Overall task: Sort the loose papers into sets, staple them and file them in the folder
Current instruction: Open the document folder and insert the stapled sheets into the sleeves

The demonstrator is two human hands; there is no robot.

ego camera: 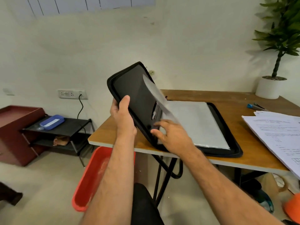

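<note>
- We see a bright, evenly lit room with soft, diffuse light and no harsh glare.
- We note a faint shadow of the plant (281, 34) on the wall (186, 46) to its left.
- We find the lifted sheet (155, 95) smeared by motion blur.
- We notice wide-angle bending at the frame's edges, and the whole picture looks slightly soft.

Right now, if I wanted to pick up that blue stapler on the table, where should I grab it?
Probably across the middle of the blue stapler, coming from above. It lies flat and long on the wooden table, clear of the loose papers, so its two long sides look free for fingers.
</note>
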